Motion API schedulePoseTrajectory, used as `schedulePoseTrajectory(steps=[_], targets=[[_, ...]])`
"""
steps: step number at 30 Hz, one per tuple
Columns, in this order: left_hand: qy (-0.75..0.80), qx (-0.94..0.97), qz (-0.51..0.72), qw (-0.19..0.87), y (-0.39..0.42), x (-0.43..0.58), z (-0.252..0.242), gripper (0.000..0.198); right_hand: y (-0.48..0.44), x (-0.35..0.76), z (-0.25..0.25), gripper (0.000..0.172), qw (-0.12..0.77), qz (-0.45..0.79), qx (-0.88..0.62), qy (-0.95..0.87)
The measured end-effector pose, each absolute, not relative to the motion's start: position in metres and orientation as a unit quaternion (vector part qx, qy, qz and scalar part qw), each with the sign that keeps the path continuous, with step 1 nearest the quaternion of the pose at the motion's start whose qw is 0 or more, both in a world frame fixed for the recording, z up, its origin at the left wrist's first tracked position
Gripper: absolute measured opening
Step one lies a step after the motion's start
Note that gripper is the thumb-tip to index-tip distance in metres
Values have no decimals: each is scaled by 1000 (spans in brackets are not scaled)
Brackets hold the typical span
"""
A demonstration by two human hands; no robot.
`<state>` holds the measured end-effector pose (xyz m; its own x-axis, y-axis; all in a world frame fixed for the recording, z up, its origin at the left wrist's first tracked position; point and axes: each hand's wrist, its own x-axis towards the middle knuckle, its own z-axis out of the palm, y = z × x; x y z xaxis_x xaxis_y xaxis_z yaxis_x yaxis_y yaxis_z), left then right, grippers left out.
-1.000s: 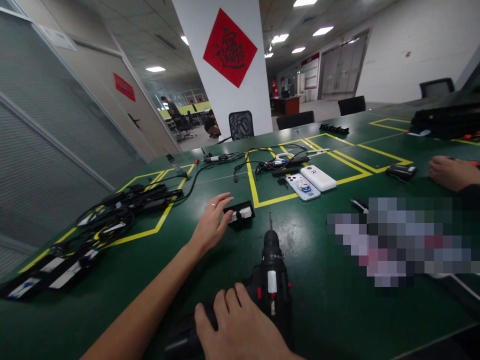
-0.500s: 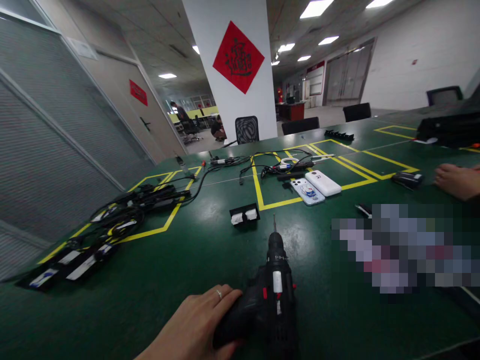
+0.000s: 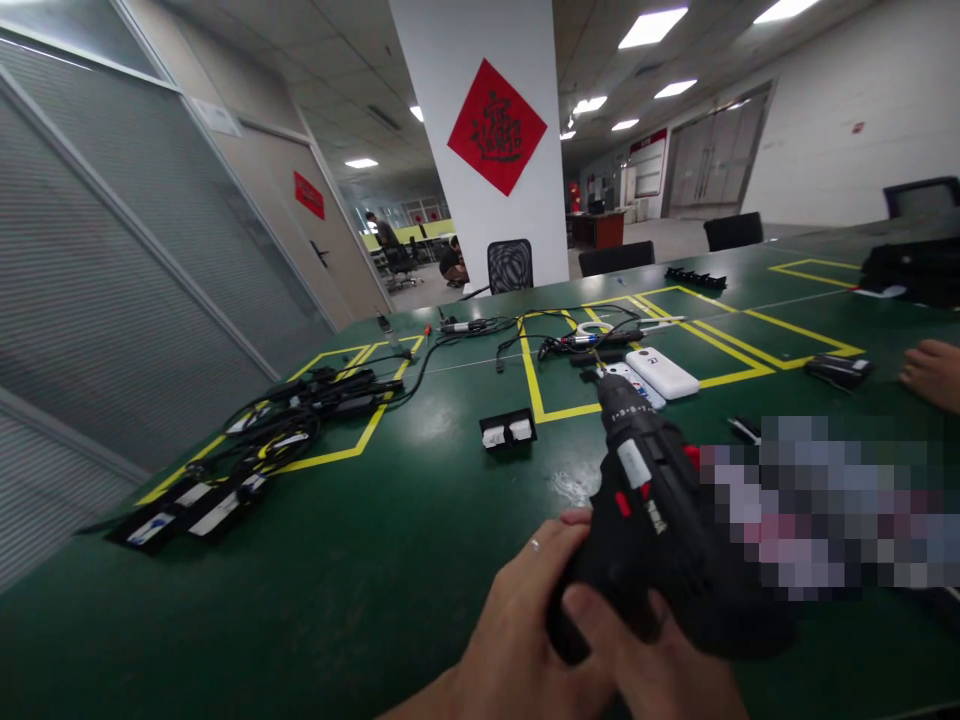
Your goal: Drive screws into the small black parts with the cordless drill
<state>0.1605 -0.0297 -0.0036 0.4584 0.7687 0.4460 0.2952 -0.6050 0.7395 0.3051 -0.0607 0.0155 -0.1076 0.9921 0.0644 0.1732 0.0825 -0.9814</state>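
A black cordless drill [image 3: 646,492] with red buttons is lifted off the green table [image 3: 390,560], its bit pointing away toward the phones. My left hand [image 3: 517,600], wearing a ring, is wrapped round the drill's rear left side. Below it, my right hand [image 3: 652,665] grips the drill's handle, thumb over the body. A small black tray [image 3: 508,432] holding two white pieces lies on the table beyond the drill, untouched.
Two phones [image 3: 658,372] lie inside a yellow-taped square. Tangled black cables and adapters [image 3: 300,415] spread at the left. Another person's hand [image 3: 934,372] rests at the right edge. A blurred patch covers the table at the right. Chairs and a pillar stand behind.
The drill lay flat on the table; now both hands have raised it and swung it rightward. My left hand came back from the black tray to the drill.
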Motion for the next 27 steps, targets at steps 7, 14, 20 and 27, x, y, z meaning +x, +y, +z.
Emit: schedulePoseTrajectory(steps=[7, 14, 20, 27], targets=[[356, 881, 290, 116, 34, 132, 9, 25, 10, 311, 18, 27, 533, 481, -497, -488], [493, 784, 368, 83, 131, 92, -56, 44, 41, 311, 7, 34, 573, 436, -500, -481], [477, 783, 379, 127, 153, 94, -77, 24, 42, 336, 17, 23, 493, 341, -556, -575], [448, 789, 392, 154, 172, 91, -72, 23, 39, 339, 11, 23, 421, 390, -554, -604]])
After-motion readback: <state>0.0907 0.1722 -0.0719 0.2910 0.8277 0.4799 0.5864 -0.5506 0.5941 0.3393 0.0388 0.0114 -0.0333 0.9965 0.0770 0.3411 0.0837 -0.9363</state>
